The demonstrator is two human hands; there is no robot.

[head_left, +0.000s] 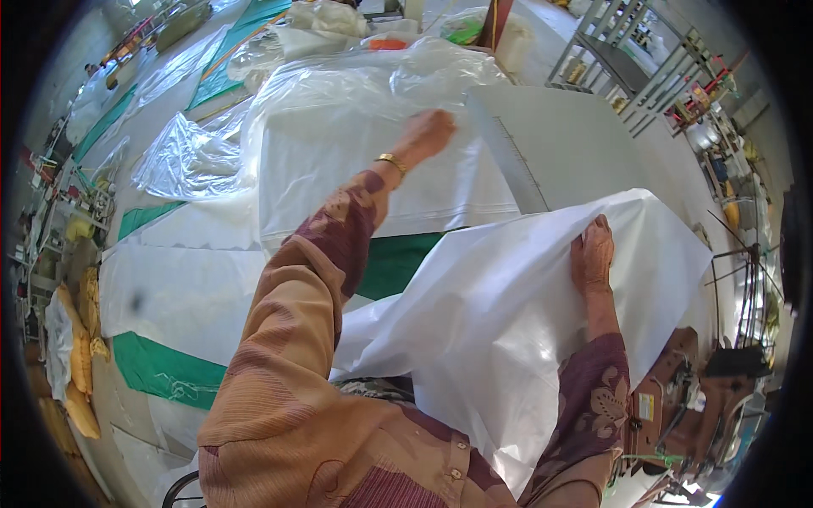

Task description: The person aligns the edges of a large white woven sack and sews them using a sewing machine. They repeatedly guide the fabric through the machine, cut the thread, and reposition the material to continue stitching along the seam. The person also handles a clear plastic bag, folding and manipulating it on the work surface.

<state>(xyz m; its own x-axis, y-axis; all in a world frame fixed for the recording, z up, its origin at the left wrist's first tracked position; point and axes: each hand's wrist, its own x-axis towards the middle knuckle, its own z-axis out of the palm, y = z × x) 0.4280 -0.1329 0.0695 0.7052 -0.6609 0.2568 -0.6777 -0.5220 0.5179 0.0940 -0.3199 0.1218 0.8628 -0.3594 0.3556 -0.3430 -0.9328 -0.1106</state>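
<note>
A large white plastic sheet (500, 296) drapes across my lap and rises toward the right in loose folds. My right hand (595, 254) is closed on it near its upper right part, its fingertips partly hidden. Farther forward, my left hand (426, 135) is over a stack of translucent plastic sheets (339, 161). Its fingers look curled and a little blurred; whatever they may hold cannot be made out. A gold-coloured bracelet (391, 161) circles the left wrist. Beside the stack is a flat grey board (550, 135) with a ruler-like edge, partly under the raised sheet.
Green cloth (398, 262) shows between the plastic sheets. Crumpled clear plastic (199, 157) lies at the left. A brown metal machine (677, 398) stands close at the lower right, a metal rack (627, 63) at the far right. Yellow rolled bundles (78, 356) line the left side.
</note>
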